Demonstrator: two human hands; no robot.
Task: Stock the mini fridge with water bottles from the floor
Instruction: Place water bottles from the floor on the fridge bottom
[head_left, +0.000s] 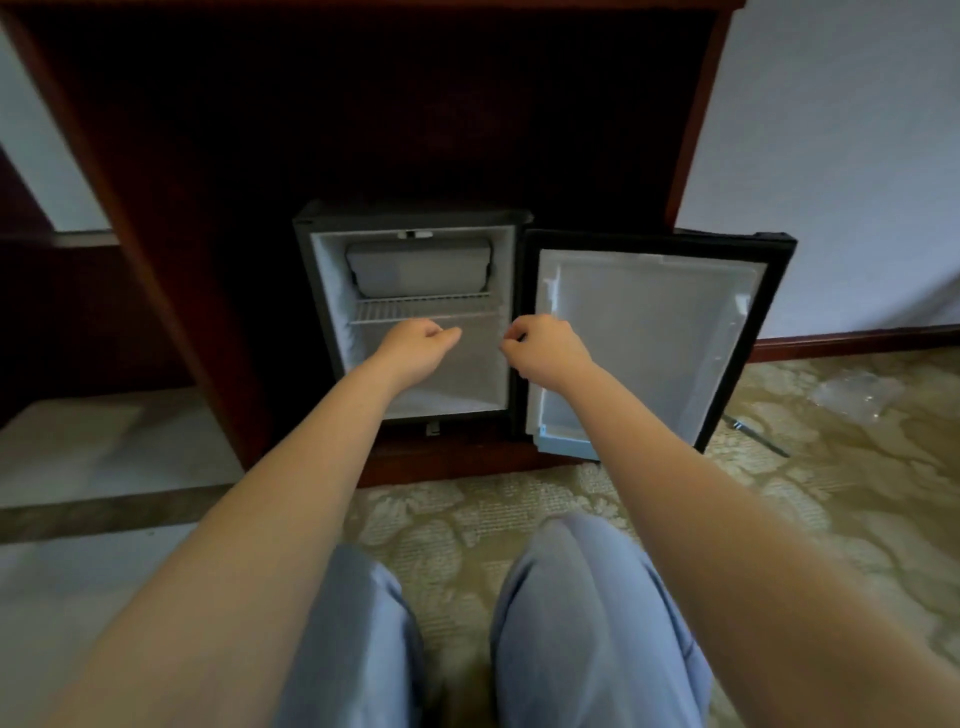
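Reaching at the open mini fridge (332, 291), empty-handed.
Curling left hand (415, 343) and right hand (550, 348) fingers on nothing visible; probably needing the nearer right hand for blurred water bottles (857, 397) lying on the floor (779, 519), far right.

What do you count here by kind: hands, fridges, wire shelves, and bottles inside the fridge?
Hands: 2 (left hand, right hand)
Mini fridge: 1
Wire shelf: 1
Bottles inside the fridge: 0
Total: 4
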